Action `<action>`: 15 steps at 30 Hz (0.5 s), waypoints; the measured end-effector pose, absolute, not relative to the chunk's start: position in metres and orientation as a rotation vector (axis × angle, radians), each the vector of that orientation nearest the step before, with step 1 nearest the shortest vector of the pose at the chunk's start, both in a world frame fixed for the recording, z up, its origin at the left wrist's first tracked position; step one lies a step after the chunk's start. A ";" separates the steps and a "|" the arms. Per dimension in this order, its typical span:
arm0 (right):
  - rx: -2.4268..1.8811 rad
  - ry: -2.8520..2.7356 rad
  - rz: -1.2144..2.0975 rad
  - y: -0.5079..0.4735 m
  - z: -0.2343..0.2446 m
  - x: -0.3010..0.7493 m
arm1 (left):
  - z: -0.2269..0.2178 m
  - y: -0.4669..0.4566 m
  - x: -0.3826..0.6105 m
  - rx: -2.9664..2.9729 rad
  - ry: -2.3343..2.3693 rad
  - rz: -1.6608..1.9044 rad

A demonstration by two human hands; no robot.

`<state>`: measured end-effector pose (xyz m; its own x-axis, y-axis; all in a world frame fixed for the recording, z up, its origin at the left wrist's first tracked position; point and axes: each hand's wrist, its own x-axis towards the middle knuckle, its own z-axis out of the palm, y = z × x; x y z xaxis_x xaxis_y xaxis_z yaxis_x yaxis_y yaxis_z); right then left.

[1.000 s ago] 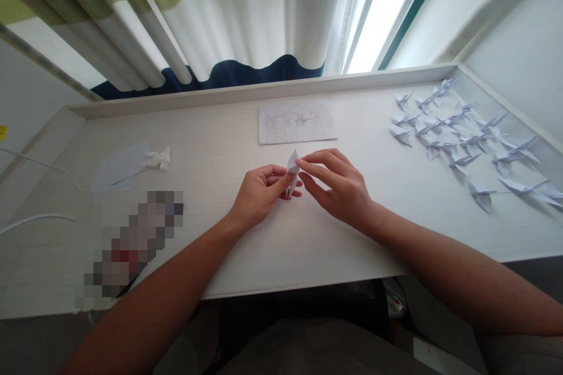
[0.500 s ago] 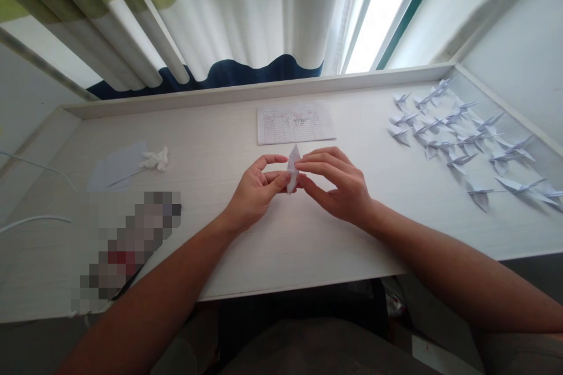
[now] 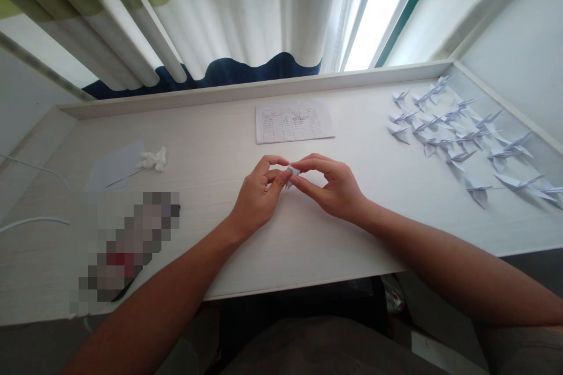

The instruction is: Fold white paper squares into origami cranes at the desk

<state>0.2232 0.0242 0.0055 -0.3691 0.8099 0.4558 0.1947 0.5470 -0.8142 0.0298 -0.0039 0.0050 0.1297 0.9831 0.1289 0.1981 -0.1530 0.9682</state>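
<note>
Both my hands meet over the middle of the white desk (image 3: 281,246). My left hand (image 3: 257,196) and my right hand (image 3: 332,187) pinch a small folded piece of white paper (image 3: 291,174) between their fingertips. Most of the paper is hidden by the fingers; only a small bit shows between the two hands. Both hands have their fingers curled and pressed on the paper.
Several folded paper cranes (image 3: 457,135) lie in rows at the right of the desk. A printed sheet (image 3: 292,121) lies behind the hands. At the left lie flat paper sheets (image 3: 115,165), a crumpled white scrap (image 3: 152,158), a white cable (image 3: 30,222) and a blurred-out object (image 3: 127,243). A striped curtain (image 3: 211,17) hangs behind.
The upright folded paper has been pressed down between the fingertips, so much less of it shows. Both hands have closed in tighter on it.
</note>
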 end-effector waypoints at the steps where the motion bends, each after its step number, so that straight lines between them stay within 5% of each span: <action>1: -0.849 -1.831 0.892 0.023 0.007 0.223 | 0.004 -0.004 0.029 1.569 1.237 1.110; 15: -0.928 -1.596 1.069 0.024 -0.002 0.222 | 0.005 -0.006 0.033 1.582 1.303 1.230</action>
<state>0.2222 0.0240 -0.0015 -0.2431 0.9228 0.2988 0.0752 0.3250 -0.9427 0.0332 -0.0056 0.0045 0.0271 0.9757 0.2174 0.2727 -0.2165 0.9374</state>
